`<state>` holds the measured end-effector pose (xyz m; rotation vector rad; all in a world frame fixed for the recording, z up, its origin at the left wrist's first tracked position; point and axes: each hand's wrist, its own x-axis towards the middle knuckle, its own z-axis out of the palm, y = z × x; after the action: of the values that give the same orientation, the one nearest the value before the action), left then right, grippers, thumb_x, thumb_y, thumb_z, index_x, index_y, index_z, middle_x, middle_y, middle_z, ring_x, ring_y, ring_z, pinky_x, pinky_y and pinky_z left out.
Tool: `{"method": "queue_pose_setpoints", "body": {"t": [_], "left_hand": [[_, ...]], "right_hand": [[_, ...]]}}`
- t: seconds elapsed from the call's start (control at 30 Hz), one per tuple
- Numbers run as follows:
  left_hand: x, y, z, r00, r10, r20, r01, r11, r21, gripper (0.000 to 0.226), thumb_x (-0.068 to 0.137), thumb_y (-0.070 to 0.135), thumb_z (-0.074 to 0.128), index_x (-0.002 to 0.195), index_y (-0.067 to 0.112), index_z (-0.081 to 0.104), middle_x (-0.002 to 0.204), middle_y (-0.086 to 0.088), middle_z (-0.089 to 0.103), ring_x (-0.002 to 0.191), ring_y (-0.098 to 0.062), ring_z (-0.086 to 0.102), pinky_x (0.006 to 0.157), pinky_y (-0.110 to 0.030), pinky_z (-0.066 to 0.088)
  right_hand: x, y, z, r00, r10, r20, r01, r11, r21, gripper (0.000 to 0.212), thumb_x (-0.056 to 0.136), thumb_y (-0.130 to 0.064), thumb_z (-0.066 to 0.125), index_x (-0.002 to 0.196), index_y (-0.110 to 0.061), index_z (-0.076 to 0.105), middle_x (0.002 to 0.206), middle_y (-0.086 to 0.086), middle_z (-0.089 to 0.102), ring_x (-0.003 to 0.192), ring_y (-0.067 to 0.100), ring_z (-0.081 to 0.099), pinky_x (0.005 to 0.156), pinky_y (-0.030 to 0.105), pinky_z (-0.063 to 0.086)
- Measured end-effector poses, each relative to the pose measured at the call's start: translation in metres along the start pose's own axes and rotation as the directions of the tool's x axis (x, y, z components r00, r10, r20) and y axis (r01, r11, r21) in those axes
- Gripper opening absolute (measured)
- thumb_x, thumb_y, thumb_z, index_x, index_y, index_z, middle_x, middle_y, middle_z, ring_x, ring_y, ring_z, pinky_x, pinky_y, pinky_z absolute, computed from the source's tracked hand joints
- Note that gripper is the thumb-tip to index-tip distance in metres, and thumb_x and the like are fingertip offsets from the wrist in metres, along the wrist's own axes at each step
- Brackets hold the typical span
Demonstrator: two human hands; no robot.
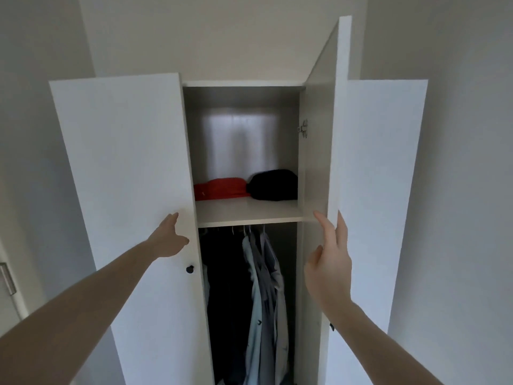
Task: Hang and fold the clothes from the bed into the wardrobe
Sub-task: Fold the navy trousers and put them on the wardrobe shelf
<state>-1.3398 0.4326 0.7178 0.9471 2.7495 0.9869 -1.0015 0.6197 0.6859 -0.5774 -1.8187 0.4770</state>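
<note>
Tall white wardrobe (244,84) at centre frame, both doors swung out. On the white inner shelf (249,211), a folded red garment (220,188) at left touching a folded black garment (273,185) at right, pushed toward the back wall. Below the shelf, pale blue and grey shirts (263,287) hanging from hangers; rail itself lost in shadow, and the left part of the hanging space too dark to make out. Lower ends of the shirts cut off by the bottom edge. Left white door (125,176) with a small black round knob (190,269) near its inner edge; left hand (169,240) flat against the panel just above the knob, fingers straight, gripping nothing. Right white door (333,120) seen almost edge-on, metal hinge (304,129) on its inner face; right hand (330,262) spread at the door's front edge, fingers extended, contact hard to judge. Another white door panel (383,190) just beyond at right. Bare shelf room in front of the folded pair. Metal door handle (8,279) partly cut off at the left edge.
</note>
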Motion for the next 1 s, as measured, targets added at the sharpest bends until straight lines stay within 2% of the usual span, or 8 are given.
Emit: {"method": "queue_pose_setpoints", "body": {"t": [0.07,0.13,0.2,0.27,0.4,0.53,0.73,1.0], "left_hand": [[0.006,-0.010,-0.007,0.999,0.048,0.004,-0.049,0.997,0.059,0.091,0.097,0.018,0.065,0.165,0.020,0.005,0.172,0.001,0.000,0.158,-0.022,0.012,0.122,-0.037,0.025],[0.011,-0.018,-0.015,0.996,0.085,0.026,-0.088,0.987,0.135,0.091,0.096,0.020,0.064,0.165,0.025,0.005,0.172,0.004,-0.004,0.156,-0.025,0.018,0.120,-0.040,0.033],[0.017,-0.026,-0.024,0.992,0.115,0.055,-0.124,0.975,0.183,0.091,0.095,0.021,0.063,0.165,0.029,0.005,0.172,0.008,-0.007,0.153,-0.028,0.026,0.112,-0.042,0.043],[0.024,-0.037,-0.034,0.989,0.132,0.060,-0.141,0.970,0.200,0.091,0.094,0.022,0.062,0.165,0.031,0.005,0.171,0.010,-0.008,0.152,-0.029,0.027,0.110,-0.038,0.043],[0.040,-0.055,-0.044,0.984,0.162,0.070,-0.175,0.948,0.266,0.091,0.092,0.023,0.062,0.164,0.032,0.008,0.171,0.011,-0.010,0.151,-0.032,0.026,0.106,-0.035,0.040],[0.056,-0.065,-0.050,0.976,0.192,0.107,-0.218,0.912,0.348,0.093,0.091,0.024,0.061,0.164,0.035,0.006,0.170,0.011,-0.017,0.155,-0.034,0.014,0.114,-0.041,0.035],[0.089,-0.088,-0.051,0.977,0.188,0.099,-0.213,0.841,0.498,0.096,0.094,0.026,0.059,0.162,0.040,-0.008,0.164,0.014,-0.033,0.157,-0.026,-0.018,0.123,-0.040,0.025],[0.124,-0.116,-0.023,0.971,0.235,0.036,-0.202,0.737,0.645,0.112,0.091,0.032,0.061,0.155,0.038,-0.031,0.153,0.003,-0.053,0.151,-0.033,-0.033,0.126,-0.047,0.015]], "right_hand": [[-0.005,-0.007,0.016,0.998,-0.063,0.019,0.063,0.998,0.015,0.079,0.088,0.015,0.054,0.145,-0.038,0.041,0.169,-0.018,0.016,0.050,0.011,0.054,0.046,0.022,0.050],[-0.007,-0.019,0.035,0.994,-0.101,0.039,0.099,0.995,0.031,0.079,0.090,0.013,0.055,0.148,-0.038,0.039,0.169,-0.020,0.016,0.054,0.010,0.057,0.047,0.018,0.049],[-0.008,-0.035,0.054,0.994,-0.079,0.076,0.072,0.993,0.095,0.090,0.092,0.009,0.054,0.154,-0.050,0.026,0.167,-0.030,0.013,0.084,-0.003,0.068,0.061,0.010,0.051],[-0.009,-0.053,0.076,0.990,-0.074,0.116,0.055,0.986,0.157,0.097,0.094,0.003,0.056,0.154,-0.060,0.012,0.164,-0.036,0.010,0.130,-0.015,0.048,0.090,0.013,0.047],[-0.005,-0.074,0.129,0.980,-0.128,0.154,0.112,0.988,0.106,0.092,0.099,-0.008,0.059,0.162,-0.046,0.003,0.168,-0.030,0.003,0.153,-0.006,0.013,0.113,0.024,0.032],[0.006,-0.076,0.179,0.947,-0.197,0.254,0.195,0.980,0.034,0.086,0.103,-0.020,0.059,0.165,-0.030,0.001,0.170,-0.022,-0.010,0.157,0.003,0.000,0.115,0.017,0.024],[0.031,-0.045,0.249,0.821,-0.229,0.522,0.309,0.948,-0.070,0.082,0.106,-0.028,0.048,0.163,-0.030,-0.011,0.166,-0.016,-0.030,0.156,0.013,-0.021,0.130,0.043,0.013],[0.053,-0.002,0.316,0.779,-0.281,0.560,0.442,0.880,-0.173,0.097,0.100,-0.030,0.055,0.162,-0.023,-0.019,0.167,-0.002,-0.031,0.155,0.023,-0.027,0.127,0.054,0.006]]}}
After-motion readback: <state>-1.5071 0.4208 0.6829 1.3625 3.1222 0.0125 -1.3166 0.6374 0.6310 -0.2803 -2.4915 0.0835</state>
